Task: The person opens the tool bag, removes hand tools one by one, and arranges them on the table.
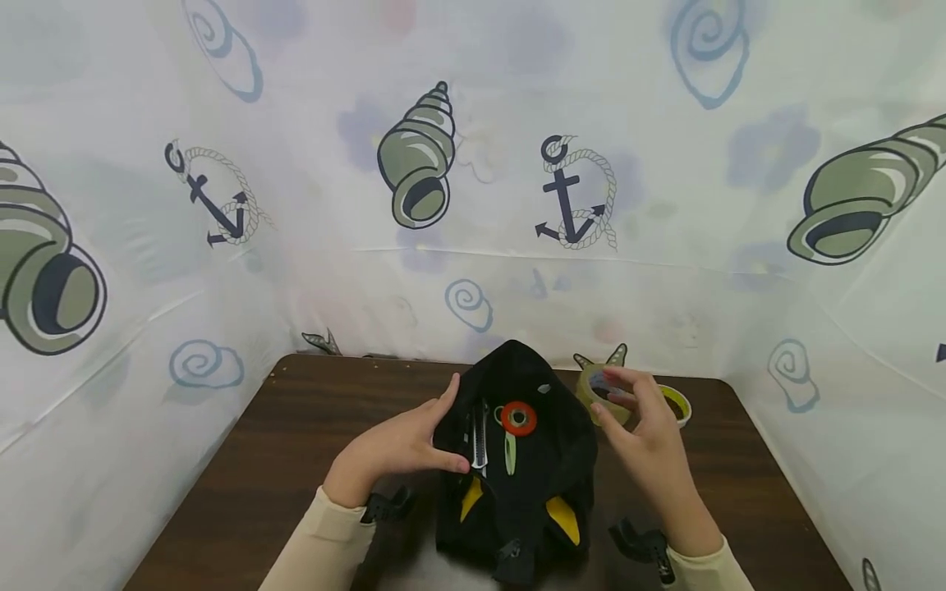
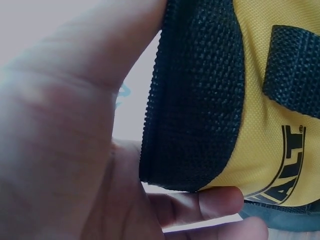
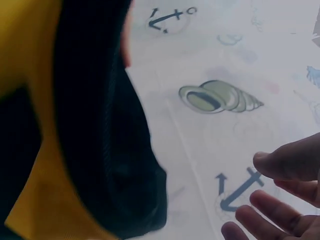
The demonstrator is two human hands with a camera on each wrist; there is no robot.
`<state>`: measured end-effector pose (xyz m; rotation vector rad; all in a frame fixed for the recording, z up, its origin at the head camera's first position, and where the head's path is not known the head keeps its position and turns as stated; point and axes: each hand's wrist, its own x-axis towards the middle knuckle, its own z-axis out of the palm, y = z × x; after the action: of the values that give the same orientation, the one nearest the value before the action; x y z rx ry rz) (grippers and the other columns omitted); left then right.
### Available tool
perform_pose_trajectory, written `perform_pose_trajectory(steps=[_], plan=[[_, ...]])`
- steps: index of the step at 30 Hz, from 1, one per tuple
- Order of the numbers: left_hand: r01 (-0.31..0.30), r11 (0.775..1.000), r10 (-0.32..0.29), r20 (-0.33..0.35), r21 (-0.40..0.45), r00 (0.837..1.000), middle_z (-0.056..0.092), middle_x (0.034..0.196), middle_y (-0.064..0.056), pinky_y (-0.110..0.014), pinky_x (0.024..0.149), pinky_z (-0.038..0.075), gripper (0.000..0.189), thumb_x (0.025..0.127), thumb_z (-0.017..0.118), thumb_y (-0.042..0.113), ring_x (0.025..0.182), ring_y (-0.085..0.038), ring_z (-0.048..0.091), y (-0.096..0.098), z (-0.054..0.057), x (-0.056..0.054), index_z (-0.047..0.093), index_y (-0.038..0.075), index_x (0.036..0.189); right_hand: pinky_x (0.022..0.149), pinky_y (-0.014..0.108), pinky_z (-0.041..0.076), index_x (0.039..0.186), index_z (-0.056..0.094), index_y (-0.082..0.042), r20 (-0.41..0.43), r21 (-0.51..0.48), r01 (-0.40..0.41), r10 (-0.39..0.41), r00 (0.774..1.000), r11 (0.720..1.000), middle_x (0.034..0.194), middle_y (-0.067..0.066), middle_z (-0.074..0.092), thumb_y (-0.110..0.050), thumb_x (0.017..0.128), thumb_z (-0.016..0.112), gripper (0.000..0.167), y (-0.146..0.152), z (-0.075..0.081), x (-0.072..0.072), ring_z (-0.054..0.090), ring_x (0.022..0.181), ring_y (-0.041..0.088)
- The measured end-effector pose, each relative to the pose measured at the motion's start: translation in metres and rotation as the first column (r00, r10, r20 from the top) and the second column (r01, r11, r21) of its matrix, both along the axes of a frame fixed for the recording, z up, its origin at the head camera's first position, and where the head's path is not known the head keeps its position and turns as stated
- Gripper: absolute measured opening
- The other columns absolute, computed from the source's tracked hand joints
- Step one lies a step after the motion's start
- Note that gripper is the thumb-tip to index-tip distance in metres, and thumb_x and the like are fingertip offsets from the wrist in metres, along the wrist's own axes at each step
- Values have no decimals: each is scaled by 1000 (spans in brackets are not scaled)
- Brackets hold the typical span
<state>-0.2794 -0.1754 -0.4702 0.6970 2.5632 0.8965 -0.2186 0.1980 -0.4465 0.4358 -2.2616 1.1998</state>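
A black and yellow tool bag (image 1: 517, 492) stands upright on the table with its mouth open. My left hand (image 1: 402, 443) holds the bag's left edge, thumb at the front side; in the left wrist view, fingers (image 2: 220, 201) curl against its yellow fabric. Inside the bag sit a slim grey metal tool (image 1: 479, 439), an orange ring-shaped thing (image 1: 519, 419) and a light green piece (image 1: 510, 453). My right hand (image 1: 650, 435) is right of the bag, fingers apart, overlapping a roll of packing tape (image 1: 591, 390) in the head view. The right wrist view shows nothing between its fingers.
Behind my right hand lies a second roll, yellow and white (image 1: 683, 402). The dark wooden table (image 1: 296, 435) is enclosed at the back and sides by white cloth (image 1: 332, 287) printed with shells and anchors.
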Motion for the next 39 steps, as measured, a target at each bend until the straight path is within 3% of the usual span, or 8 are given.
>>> perform_pose_trajectory(steps=[2,6,9,13,16,25,31,39], plan=[[3,1000,-3,0,-7,1000,18,184,-10,-64,131,32,135,85,85,68,168,-37,27,2,1,-1,-12,40,174,105,8,50,152,58,-10,16,-11,-21,21,1000,1000,143,10,63,-2,98,80,58,-3,4,1,60,127,-1],[-5,1000,5,4,-8,1000,19,184,-9,-64,131,32,135,84,85,69,168,-36,27,3,0,0,-11,40,174,106,12,52,152,57,-12,68,6,-57,56,996,998,145,10,62,-8,101,78,56,-10,14,1,63,130,15],[-8,1000,8,11,-3,1000,18,184,-6,-63,132,31,135,83,85,70,169,-33,26,3,0,0,-11,42,173,108,22,56,152,56,-11,110,18,-84,82,991,996,146,10,61,-11,102,78,55,-15,20,0,64,131,25],[-5,1000,5,8,2,1000,18,184,-5,-62,132,30,135,82,85,71,169,-32,27,5,-1,2,-12,44,173,109,47,58,151,56,-10,152,16,-123,120,981,992,148,10,62,-11,101,79,55,-24,21,0,64,133,29],[-7,1000,7,7,-6,1000,19,183,-7,-63,132,31,135,83,86,70,168,-34,28,4,-1,3,-11,43,173,109,54,57,151,56,-13,168,9,-148,144,975,989,148,10,62,-12,101,80,56,-33,20,1,64,135,30],[-9,1000,9,-4,-4,1000,20,183,-10,-65,130,32,134,85,87,65,167,-38,30,4,1,3,-10,40,174,111,55,57,152,55,-13,242,-33,-191,194,951,981,152,12,59,-14,100,81,58,-49,20,-4,62,137,34],[-8,1000,8,-7,-4,1000,20,183,-8,-64,130,33,133,85,86,66,167,-35,30,4,-1,2,-10,40,174,114,57,54,151,56,-17,371,7,-262,241,897,965,150,8,59,-24,101,82,57,-61,27,-18,60,139,35],[3,1000,-3,-8,1,1000,17,183,-5,-62,131,33,133,84,85,70,168,-32,29,4,0,2,-14,46,171,114,58,54,143,62,-14,553,117,-256,151,819,960,142,13,65,-28,98,84,52,-78,38,-41,62,135,35]])
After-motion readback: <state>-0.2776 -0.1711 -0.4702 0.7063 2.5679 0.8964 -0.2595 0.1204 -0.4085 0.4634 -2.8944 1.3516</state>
